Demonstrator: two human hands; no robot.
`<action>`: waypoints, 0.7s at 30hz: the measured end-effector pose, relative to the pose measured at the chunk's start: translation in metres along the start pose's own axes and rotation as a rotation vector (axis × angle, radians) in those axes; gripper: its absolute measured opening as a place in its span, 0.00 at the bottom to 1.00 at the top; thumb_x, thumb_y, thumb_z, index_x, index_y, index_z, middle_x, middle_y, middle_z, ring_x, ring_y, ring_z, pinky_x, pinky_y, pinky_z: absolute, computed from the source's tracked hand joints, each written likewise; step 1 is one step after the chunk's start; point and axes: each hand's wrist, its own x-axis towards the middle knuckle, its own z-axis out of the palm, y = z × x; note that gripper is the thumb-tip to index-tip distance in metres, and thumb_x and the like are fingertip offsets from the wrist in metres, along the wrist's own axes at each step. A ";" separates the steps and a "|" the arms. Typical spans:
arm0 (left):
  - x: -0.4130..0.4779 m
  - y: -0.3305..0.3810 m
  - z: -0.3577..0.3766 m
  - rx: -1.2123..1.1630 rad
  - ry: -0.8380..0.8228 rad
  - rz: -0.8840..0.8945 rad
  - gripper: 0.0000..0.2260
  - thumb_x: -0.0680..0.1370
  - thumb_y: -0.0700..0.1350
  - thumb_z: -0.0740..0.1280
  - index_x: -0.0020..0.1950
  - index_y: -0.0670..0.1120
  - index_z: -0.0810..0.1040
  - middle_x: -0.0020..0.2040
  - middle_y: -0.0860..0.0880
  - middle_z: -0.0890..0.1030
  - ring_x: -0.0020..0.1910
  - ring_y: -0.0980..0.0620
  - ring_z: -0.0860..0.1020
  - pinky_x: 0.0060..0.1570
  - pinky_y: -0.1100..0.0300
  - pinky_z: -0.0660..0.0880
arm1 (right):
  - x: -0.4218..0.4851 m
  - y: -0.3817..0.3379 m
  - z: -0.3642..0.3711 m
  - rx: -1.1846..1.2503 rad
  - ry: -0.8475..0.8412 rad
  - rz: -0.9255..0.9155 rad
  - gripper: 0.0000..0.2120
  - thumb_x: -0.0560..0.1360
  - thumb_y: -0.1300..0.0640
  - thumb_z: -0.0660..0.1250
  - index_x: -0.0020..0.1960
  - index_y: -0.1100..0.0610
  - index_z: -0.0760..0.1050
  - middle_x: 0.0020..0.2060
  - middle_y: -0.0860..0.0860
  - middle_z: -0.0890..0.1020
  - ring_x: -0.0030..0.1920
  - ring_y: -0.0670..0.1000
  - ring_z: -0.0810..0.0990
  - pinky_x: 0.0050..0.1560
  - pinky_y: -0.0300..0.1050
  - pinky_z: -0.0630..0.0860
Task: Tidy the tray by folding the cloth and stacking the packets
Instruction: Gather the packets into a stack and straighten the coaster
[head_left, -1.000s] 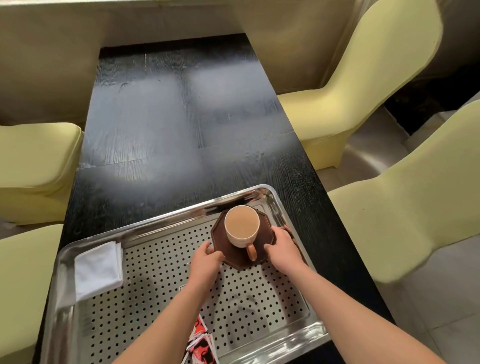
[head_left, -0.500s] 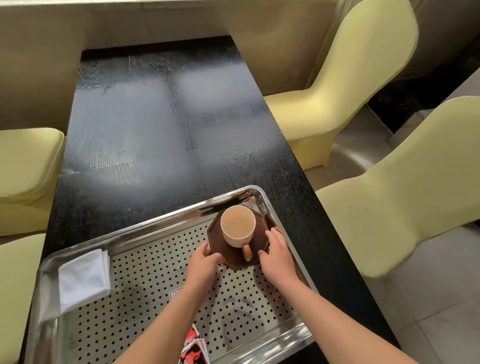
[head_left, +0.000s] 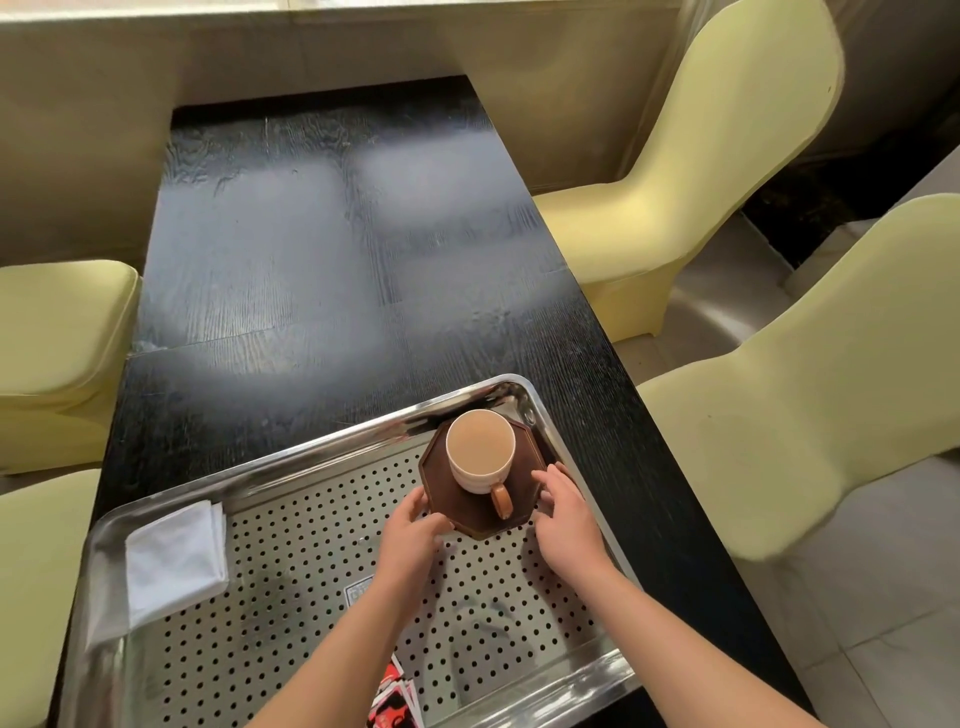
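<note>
A steel perforated tray (head_left: 322, 449) lies on the black table. A folded white cloth (head_left: 174, 558) rests in its left end. Red and black packets (head_left: 392, 701) lie at the near edge, partly hidden under my left forearm. A brown octagonal saucer (head_left: 441, 483) carrying a white cup (head_left: 480, 449) of milky tea sits in the tray's far right corner. My left hand (head_left: 410, 540) pinches the saucer's near left rim. My right hand (head_left: 563, 514) hovers beside the saucer's right rim with its fingers spread, holding nothing.
The black table (head_left: 332, 249) stretches away beyond the tray. Pale yellow chairs stand on both sides, two on the right (head_left: 675, 218) and two on the left (head_left: 57, 332). The table's right edge runs close to the tray's right rim.
The saucer with the cup has slid further into the tray's far right corner. My right hand has come off the saucer's rim and spread its fingers.
</note>
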 end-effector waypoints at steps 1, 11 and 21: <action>0.001 -0.001 -0.001 -0.016 -0.001 -0.010 0.23 0.73 0.32 0.64 0.63 0.53 0.74 0.61 0.53 0.79 0.60 0.50 0.78 0.65 0.44 0.73 | -0.003 0.001 -0.001 0.003 0.000 -0.005 0.30 0.77 0.71 0.62 0.74 0.49 0.69 0.79 0.47 0.62 0.76 0.50 0.66 0.75 0.54 0.67; 0.005 -0.007 0.001 -0.011 0.014 -0.006 0.21 0.73 0.32 0.63 0.60 0.52 0.80 0.56 0.52 0.84 0.56 0.51 0.81 0.58 0.49 0.77 | -0.029 -0.021 0.001 -0.020 0.088 -0.171 0.16 0.75 0.37 0.68 0.53 0.47 0.79 0.48 0.41 0.79 0.47 0.42 0.79 0.47 0.41 0.79; 0.008 -0.010 -0.001 0.008 0.007 -0.031 0.22 0.73 0.33 0.64 0.65 0.50 0.78 0.57 0.51 0.84 0.57 0.51 0.81 0.53 0.52 0.78 | -0.028 -0.032 0.015 -0.082 0.162 -0.144 0.15 0.79 0.44 0.67 0.37 0.51 0.77 0.37 0.45 0.78 0.39 0.44 0.76 0.38 0.38 0.67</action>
